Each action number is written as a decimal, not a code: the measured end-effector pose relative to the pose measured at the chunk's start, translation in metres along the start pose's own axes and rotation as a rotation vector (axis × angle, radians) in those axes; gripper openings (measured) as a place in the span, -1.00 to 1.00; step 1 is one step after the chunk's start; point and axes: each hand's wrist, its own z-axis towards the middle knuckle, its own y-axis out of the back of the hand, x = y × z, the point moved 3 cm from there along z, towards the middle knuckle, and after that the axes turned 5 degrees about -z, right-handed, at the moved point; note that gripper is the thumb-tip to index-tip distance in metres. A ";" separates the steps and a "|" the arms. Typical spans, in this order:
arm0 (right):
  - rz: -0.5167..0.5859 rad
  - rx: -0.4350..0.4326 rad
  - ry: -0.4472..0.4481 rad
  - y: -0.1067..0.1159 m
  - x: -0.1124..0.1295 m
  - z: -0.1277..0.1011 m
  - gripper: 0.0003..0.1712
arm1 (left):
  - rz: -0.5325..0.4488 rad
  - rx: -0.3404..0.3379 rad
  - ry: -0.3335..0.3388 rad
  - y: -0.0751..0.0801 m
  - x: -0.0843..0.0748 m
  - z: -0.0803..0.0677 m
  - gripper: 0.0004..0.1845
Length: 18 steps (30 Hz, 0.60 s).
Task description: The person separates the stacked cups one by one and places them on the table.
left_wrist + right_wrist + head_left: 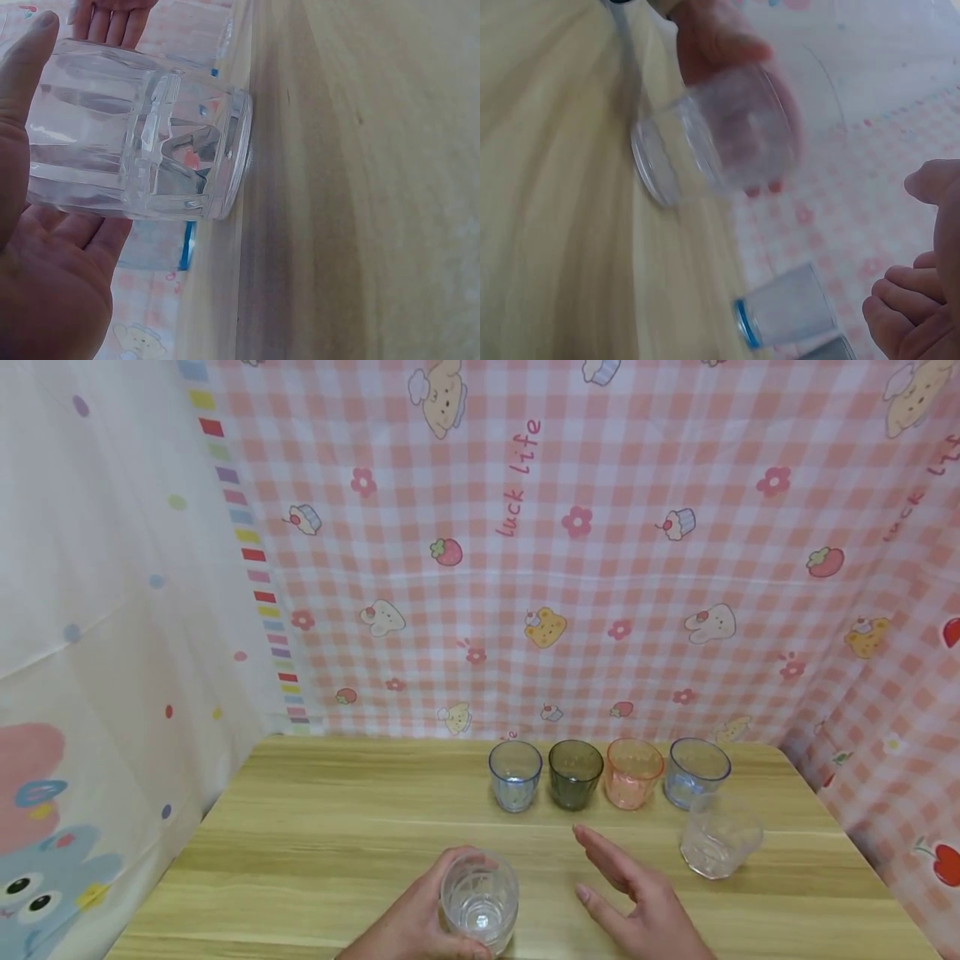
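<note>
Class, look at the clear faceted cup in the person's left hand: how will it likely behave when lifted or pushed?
The clear cup looks empty and thin-walled, so probably light. Its smooth glossy facets may be slippery, though the left hand wraps it well. It stands on a flat base on the table, so it should slide rather than tip.

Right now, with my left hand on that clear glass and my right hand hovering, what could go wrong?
1. The left hand grips the clear glass near the table's front edge; a slip could send it off.
2. The right hand hangs open between that glass and the second clear glass; a quick sweep might knock either one.
3. The row of four tinted cups stands close together, so bumping one could topple its neighbours.
</note>
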 end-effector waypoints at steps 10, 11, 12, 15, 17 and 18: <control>0.086 0.150 0.067 -0.029 0.010 0.007 -0.29 | 0.019 0.002 0.036 0.000 -0.001 0.000 0.04; 0.095 0.156 0.066 -0.030 0.011 0.008 -0.29 | 0.020 0.002 0.039 0.000 -0.001 0.000 0.04; 0.101 0.161 0.065 -0.032 0.012 0.008 -0.28 | 0.019 0.003 0.042 0.001 -0.001 -0.001 0.04; 0.123 0.177 0.052 -0.035 0.015 0.009 -0.27 | 0.016 0.003 0.061 0.000 0.000 -0.002 0.03; 0.135 0.192 0.039 -0.038 0.016 0.010 -0.25 | 0.015 0.003 0.076 0.000 0.000 -0.002 0.03; 0.143 0.203 0.032 -0.040 0.016 0.011 -0.24 | 0.013 0.003 0.082 0.000 0.000 -0.003 0.02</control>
